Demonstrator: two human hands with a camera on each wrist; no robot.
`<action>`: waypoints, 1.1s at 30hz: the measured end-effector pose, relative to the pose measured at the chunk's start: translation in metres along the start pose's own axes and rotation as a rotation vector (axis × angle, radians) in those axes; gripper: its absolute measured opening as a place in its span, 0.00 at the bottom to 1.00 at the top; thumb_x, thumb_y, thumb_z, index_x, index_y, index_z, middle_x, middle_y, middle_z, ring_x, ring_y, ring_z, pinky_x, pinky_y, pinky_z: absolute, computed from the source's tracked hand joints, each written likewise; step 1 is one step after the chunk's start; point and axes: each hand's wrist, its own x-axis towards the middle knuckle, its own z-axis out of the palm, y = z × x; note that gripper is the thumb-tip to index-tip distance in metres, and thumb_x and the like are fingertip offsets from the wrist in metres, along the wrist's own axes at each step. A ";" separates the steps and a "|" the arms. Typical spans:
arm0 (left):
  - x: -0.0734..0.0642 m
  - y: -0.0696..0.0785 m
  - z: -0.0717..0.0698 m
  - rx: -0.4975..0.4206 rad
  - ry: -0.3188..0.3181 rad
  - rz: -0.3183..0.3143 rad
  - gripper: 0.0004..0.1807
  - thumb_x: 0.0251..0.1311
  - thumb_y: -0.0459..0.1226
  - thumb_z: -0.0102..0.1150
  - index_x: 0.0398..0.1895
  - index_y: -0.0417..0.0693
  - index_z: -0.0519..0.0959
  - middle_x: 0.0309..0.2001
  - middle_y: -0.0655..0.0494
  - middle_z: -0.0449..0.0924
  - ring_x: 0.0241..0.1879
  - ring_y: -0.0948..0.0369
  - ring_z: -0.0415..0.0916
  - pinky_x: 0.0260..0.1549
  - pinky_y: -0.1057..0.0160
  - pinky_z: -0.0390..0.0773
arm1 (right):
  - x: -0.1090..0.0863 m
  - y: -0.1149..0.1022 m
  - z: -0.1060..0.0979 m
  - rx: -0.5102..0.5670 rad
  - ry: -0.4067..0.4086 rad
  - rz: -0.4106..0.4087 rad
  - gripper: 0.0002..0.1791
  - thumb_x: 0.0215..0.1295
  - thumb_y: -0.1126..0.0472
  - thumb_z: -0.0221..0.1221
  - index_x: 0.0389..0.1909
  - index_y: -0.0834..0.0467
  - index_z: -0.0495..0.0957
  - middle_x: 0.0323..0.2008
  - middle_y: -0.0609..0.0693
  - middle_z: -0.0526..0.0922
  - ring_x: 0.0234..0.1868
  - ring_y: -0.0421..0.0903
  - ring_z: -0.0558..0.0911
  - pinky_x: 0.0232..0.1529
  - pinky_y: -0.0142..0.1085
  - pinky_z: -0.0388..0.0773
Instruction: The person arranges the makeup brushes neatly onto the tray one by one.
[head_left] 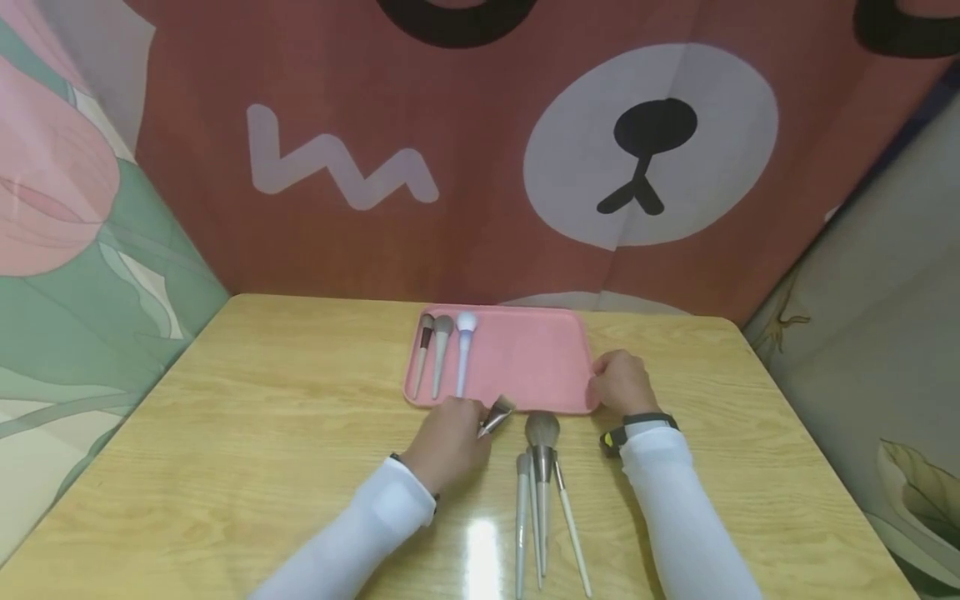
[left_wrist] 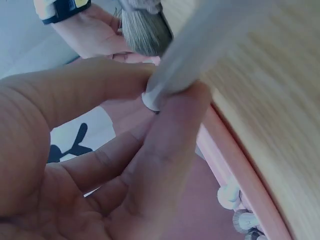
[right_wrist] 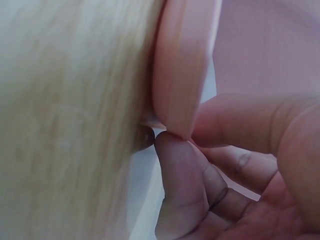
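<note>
My left hand (head_left: 447,442) pinches a makeup brush (head_left: 495,414) between thumb and fingers, just in front of the pink tray (head_left: 525,404). The flat, angled bristles point away to the right; in the left wrist view its pale shaft (left_wrist: 187,55) is blurred and close to the camera. My right hand (head_left: 622,383) pinches the tray's right rim (right_wrist: 182,70), thumb inside and a finger at the outer edge. On the tray's left side lie a small two-tone brush (head_left: 424,346), a grey-headed brush (head_left: 442,350) and a white-headed brush (head_left: 465,346), side by side.
On the wooden table (head_left: 262,450), between my forearms, lie several more brushes, among them a big fluffy one (head_left: 543,433), a pale-handled one (head_left: 521,525) and a thin one (head_left: 572,529). A printed bear curtain (head_left: 480,250) hangs behind the table's back edge.
</note>
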 end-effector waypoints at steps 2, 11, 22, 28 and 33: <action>0.005 -0.001 0.000 -0.005 0.000 -0.016 0.10 0.61 0.29 0.67 0.23 0.45 0.80 0.18 0.58 0.73 0.18 0.63 0.66 0.18 0.67 0.70 | -0.001 -0.001 0.001 0.006 -0.007 -0.004 0.21 0.46 0.71 0.64 0.46 0.68 0.85 0.39 0.61 0.86 0.38 0.55 0.80 0.36 0.39 0.77; 0.043 0.002 -0.004 -0.063 0.016 -0.110 0.06 0.64 0.34 0.70 0.31 0.38 0.87 0.21 0.53 0.79 0.21 0.61 0.71 0.22 0.65 0.74 | -0.001 0.001 0.002 -0.003 -0.010 0.006 0.19 0.51 0.71 0.63 0.47 0.68 0.84 0.38 0.61 0.86 0.37 0.54 0.80 0.35 0.40 0.78; 0.101 0.007 -0.013 -0.020 0.065 -0.189 0.18 0.68 0.41 0.69 0.20 0.44 0.82 0.21 0.54 0.77 0.27 0.57 0.72 0.31 0.61 0.73 | 0.001 -0.001 0.000 -0.007 0.009 0.013 0.17 0.53 0.70 0.62 0.46 0.67 0.84 0.40 0.62 0.87 0.38 0.54 0.81 0.36 0.38 0.77; 0.130 -0.007 -0.008 0.082 0.090 -0.208 0.25 0.64 0.41 0.71 0.11 0.49 0.72 0.18 0.54 0.79 0.27 0.56 0.75 0.33 0.60 0.79 | 0.002 -0.001 -0.001 -0.005 0.000 0.028 0.19 0.49 0.71 0.63 0.46 0.67 0.84 0.39 0.61 0.86 0.37 0.53 0.81 0.35 0.37 0.76; 0.144 -0.016 -0.003 0.123 0.071 -0.262 0.11 0.56 0.38 0.74 0.28 0.41 0.82 0.38 0.43 0.89 0.42 0.47 0.86 0.49 0.52 0.86 | 0.003 0.000 0.000 0.012 -0.004 0.027 0.21 0.48 0.72 0.63 0.47 0.67 0.84 0.40 0.62 0.87 0.36 0.53 0.81 0.34 0.37 0.77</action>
